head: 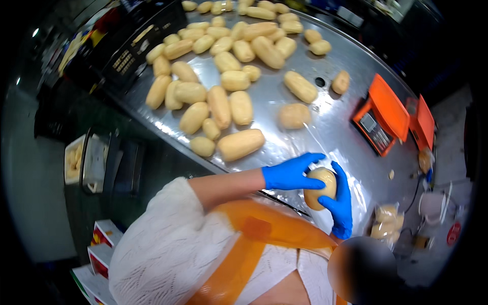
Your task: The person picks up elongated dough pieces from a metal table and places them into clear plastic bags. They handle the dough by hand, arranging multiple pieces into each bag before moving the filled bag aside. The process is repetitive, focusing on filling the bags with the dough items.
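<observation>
Both hands wear blue gloves and hold a peeled pale-yellow root vegetable [313, 198] near the steel table's front edge. My left hand [291, 174] reaches across from the left, thumb and fingers on the root's upper left side. Around its right side curves my right hand [340, 206], with the thumb across the front. Clear plastic film [355, 192] lies around and under the hands; whether it encloses the root I cannot tell. Just beyond, a shorter root piece [294, 116] sits by more clear film.
Many peeled roots [241, 108] cover the left and far part of the steel table [335, 133]. Orange scales [381, 114] stand at the right. A black plastic crate [133, 49] is at the far left. Bagged roots [387, 225] lie at the right; a white bin [85, 162] stands left, below.
</observation>
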The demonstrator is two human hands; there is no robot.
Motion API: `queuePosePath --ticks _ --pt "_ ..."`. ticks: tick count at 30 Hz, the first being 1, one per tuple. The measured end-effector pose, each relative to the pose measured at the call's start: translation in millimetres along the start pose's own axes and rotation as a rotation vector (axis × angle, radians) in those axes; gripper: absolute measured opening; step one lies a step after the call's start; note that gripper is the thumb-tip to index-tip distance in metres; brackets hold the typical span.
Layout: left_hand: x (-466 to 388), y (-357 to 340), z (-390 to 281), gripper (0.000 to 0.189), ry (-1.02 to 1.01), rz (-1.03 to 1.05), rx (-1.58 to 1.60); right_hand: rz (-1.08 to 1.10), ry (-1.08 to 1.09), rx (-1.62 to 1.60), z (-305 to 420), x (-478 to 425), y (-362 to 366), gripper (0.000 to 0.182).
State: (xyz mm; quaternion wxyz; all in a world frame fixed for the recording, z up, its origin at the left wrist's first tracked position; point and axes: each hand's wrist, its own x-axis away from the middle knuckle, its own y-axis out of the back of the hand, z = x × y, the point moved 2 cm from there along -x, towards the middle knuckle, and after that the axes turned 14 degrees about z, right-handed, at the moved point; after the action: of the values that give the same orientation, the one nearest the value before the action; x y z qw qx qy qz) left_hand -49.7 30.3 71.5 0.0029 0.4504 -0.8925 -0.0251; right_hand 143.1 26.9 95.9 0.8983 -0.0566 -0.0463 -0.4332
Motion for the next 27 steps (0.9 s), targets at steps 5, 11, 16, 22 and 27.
queuePosePath --ticks 5,11,16,22,27 --pt "11.1 33.0 -9.3 0.067 0.083 -0.002 0.035 -0.001 0.097 0.009 3.4 -26.3 -13.7 0.084" --pt "78.4 163.6 10.7 0.062 0.188 -0.533 -0.243 -0.165 0.014 -0.069 -2.3 -27.5 -17.4 0.041" --pt "151.5 284.2 18.0 0.065 0.465 -0.689 -0.350 -0.315 -0.111 -0.135 -13.7 -24.6 -26.7 0.035" --pt "165.7 354.8 48.0 0.071 0.639 -0.773 -0.708 -0.316 -0.209 -0.130 -27.4 -41.2 -46.6 0.034" --pt "129.0 361.2 49.1 0.067 0.661 -0.785 -0.935 -0.046 -0.342 -0.020 -27.0 -59.9 -85.0 0.035"
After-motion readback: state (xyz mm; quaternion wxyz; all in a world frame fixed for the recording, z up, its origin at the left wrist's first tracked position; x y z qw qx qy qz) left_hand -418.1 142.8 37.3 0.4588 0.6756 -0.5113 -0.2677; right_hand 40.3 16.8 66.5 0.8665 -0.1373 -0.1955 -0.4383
